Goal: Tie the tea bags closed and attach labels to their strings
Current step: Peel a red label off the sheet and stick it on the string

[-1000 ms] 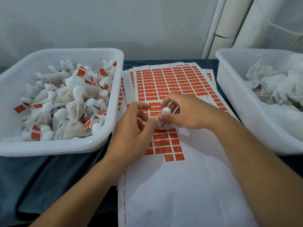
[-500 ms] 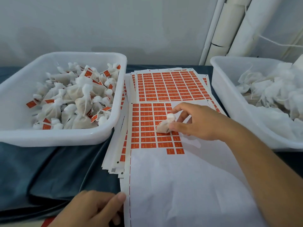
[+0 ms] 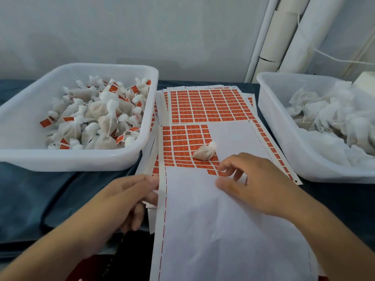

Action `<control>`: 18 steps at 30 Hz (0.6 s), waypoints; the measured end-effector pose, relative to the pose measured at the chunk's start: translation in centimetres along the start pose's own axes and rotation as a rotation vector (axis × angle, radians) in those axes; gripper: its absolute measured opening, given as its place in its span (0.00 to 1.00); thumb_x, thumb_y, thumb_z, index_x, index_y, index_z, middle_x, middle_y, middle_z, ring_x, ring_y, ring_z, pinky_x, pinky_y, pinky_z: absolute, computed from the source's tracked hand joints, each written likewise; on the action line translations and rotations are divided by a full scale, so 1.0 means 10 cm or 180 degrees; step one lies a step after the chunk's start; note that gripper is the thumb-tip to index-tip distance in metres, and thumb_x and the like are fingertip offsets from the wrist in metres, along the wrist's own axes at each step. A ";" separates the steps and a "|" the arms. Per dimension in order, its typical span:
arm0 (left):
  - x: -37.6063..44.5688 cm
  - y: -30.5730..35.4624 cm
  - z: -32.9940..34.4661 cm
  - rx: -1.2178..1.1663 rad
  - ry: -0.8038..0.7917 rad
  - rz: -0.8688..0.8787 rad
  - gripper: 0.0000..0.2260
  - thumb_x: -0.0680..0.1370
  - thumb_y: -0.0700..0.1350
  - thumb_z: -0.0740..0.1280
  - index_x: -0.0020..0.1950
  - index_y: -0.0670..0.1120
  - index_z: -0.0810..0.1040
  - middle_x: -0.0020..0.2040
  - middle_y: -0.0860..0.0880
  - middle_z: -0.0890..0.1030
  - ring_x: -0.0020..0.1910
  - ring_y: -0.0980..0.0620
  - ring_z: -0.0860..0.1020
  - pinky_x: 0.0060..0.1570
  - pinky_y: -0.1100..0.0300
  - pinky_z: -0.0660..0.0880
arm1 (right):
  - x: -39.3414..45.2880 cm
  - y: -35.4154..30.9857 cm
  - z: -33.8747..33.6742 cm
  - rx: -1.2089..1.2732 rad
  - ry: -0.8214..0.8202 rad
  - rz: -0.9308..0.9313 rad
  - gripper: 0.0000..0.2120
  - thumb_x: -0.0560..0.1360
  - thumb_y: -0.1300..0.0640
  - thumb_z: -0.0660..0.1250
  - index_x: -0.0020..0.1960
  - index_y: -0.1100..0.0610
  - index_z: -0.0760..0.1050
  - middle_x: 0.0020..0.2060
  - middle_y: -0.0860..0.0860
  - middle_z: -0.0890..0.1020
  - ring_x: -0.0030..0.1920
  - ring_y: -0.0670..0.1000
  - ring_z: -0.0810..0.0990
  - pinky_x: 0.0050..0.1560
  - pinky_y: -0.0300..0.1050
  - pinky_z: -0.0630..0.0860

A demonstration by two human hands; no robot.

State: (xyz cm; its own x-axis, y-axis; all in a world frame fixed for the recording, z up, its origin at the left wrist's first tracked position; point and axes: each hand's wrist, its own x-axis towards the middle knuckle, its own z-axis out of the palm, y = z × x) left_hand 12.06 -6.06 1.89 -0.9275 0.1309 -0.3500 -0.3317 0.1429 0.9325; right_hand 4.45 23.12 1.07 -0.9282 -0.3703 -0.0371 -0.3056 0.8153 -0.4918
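1. Dark blue cloth (image 3: 50,191), soft and creased, covers the table under everything.
2. White plastic tubs, smooth and rounded at the corners, sit at both sides: the left tub (image 3: 85,159) holds finished bags with orange labels, the right tub (image 3: 284,138) a fluffy heap of untied ones.
3. Thin paper label sheets (image 3: 209,106) lie stacked between the tubs; the top sheet (image 3: 223,230) is mostly bare backing, with a block of small orange labels (image 3: 182,136) left at its far left corner.
4. My left hand (image 3: 129,201) rests at the top sheet's left edge, fingers curled at the paper; whether it pinches that edge I cannot tell.
5. My right hand (image 3: 255,183) lies on the sheet, fingers loosely bent, fingertips (image 3: 222,168) at the last labels of the bottom row, seemingly picking at one, though nothing is clearly gripped.
6. One tied tea bag (image 3: 204,152) lies free on the orange block, just beyond the right hand. It looks light, soft and gauzy, likely easy to crush; the knotted neck or its string is probably the best place to hold it.
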 end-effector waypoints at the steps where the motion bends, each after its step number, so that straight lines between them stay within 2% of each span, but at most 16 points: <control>1: 0.05 0.03 0.01 -0.0047 -0.0122 -0.0034 0.24 0.71 0.69 0.70 0.56 0.53 0.85 0.43 0.52 0.86 0.25 0.56 0.72 0.22 0.65 0.66 | -0.01 -0.01 0.03 0.0021 0.0007 -0.0018 0.14 0.75 0.31 0.65 0.57 0.34 0.72 0.51 0.32 0.76 0.49 0.38 0.79 0.43 0.29 0.71; 3: 0.18 0.09 0.06 -0.0341 -0.0270 -0.0140 0.23 0.70 0.66 0.72 0.57 0.52 0.86 0.37 0.52 0.82 0.27 0.56 0.74 0.25 0.64 0.71 | -0.01 -0.02 0.07 0.0088 0.0068 -0.0032 0.14 0.75 0.32 0.64 0.57 0.34 0.72 0.53 0.32 0.77 0.50 0.38 0.79 0.46 0.29 0.71; 4: 0.24 0.12 0.10 -0.0596 -0.0293 -0.0246 0.20 0.71 0.63 0.75 0.57 0.53 0.86 0.38 0.51 0.83 0.30 0.55 0.77 0.30 0.62 0.76 | -0.01 -0.02 0.08 0.0116 0.0119 -0.0044 0.13 0.75 0.31 0.64 0.57 0.34 0.72 0.53 0.32 0.77 0.50 0.37 0.79 0.46 0.29 0.71; 5: 0.30 0.13 0.14 -0.0887 -0.0314 -0.0405 0.18 0.71 0.60 0.76 0.58 0.53 0.86 0.44 0.50 0.85 0.37 0.53 0.82 0.40 0.57 0.83 | -0.02 -0.03 0.10 0.0142 0.0172 -0.0062 0.14 0.74 0.31 0.63 0.56 0.34 0.72 0.52 0.32 0.76 0.50 0.37 0.78 0.46 0.27 0.70; 6: 0.36 0.14 0.18 -0.1166 -0.0378 -0.0579 0.19 0.72 0.57 0.75 0.61 0.54 0.85 0.52 0.49 0.87 0.48 0.50 0.85 0.51 0.49 0.84 | -0.03 -0.04 0.11 0.0171 0.0215 -0.0076 0.15 0.74 0.30 0.62 0.56 0.33 0.71 0.52 0.31 0.75 0.50 0.36 0.78 0.46 0.27 0.70; 7: 0.41 0.14 0.21 -0.1380 -0.0455 -0.0726 0.20 0.73 0.54 0.74 0.65 0.54 0.82 0.58 0.47 0.86 0.56 0.46 0.85 0.57 0.44 0.82 | -0.04 -0.05 0.13 0.0201 0.0254 -0.0089 0.16 0.73 0.30 0.60 0.57 0.34 0.71 0.52 0.31 0.75 0.50 0.36 0.78 0.47 0.27 0.70; 8: 0.45 0.14 0.25 -0.1501 -0.0515 -0.0820 0.22 0.73 0.52 0.73 0.67 0.55 0.79 0.61 0.45 0.85 0.59 0.42 0.84 0.57 0.42 0.81 | -0.05 -0.06 0.15 0.0230 0.0284 -0.0099 0.18 0.73 0.30 0.60 0.59 0.35 0.72 0.53 0.32 0.76 0.51 0.36 0.77 0.49 0.27 0.70; 10: 0.50 0.16 0.32 -0.1643 -0.0518 -0.0907 0.22 0.74 0.48 0.72 0.68 0.55 0.77 0.60 0.45 0.85 0.57 0.40 0.85 0.53 0.42 0.83 | -0.06 -0.07 0.18 0.0264 0.0323 -0.0116 0.18 0.75 0.33 0.63 0.62 0.38 0.75 0.55 0.33 0.76 0.53 0.36 0.77 0.51 0.29 0.71; 13: 0.54 0.14 0.42 -0.2060 -0.0471 -0.0998 0.18 0.78 0.41 0.68 0.67 0.51 0.78 0.59 0.41 0.85 0.55 0.37 0.85 0.49 0.39 0.83 | -0.07 -0.08 0.21 0.0272 0.0478 -0.0112 0.17 0.77 0.37 0.66 0.63 0.40 0.76 0.55 0.35 0.77 0.52 0.36 0.76 0.49 0.26 0.68; 15: 0.55 0.08 0.47 -0.2279 -0.0513 -0.1006 0.15 0.81 0.40 0.65 0.67 0.49 0.78 0.59 0.40 0.85 0.56 0.36 0.84 0.50 0.38 0.83 | -0.07 -0.08 0.22 0.0276 0.0578 -0.0073 0.17 0.77 0.38 0.67 0.63 0.42 0.77 0.54 0.36 0.77 0.51 0.35 0.75 0.48 0.25 0.67; 18: 0.55 -0.01 0.50 -0.2494 -0.0543 -0.1002 0.16 0.79 0.40 0.67 0.67 0.49 0.78 0.59 0.40 0.85 0.56 0.35 0.84 0.50 0.36 0.82 | -0.07 -0.08 0.23 0.0218 0.0582 -0.0039 0.19 0.76 0.37 0.67 0.63 0.42 0.78 0.53 0.35 0.76 0.50 0.35 0.74 0.48 0.24 0.65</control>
State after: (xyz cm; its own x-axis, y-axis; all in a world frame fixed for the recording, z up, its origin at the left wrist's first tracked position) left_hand 7.81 -0.49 -0.57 -0.7548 0.3534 -0.5526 -0.6504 -0.5127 0.5605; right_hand 5.87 21.70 -0.49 -0.9495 -0.2878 0.1248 -0.3076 0.7768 -0.5495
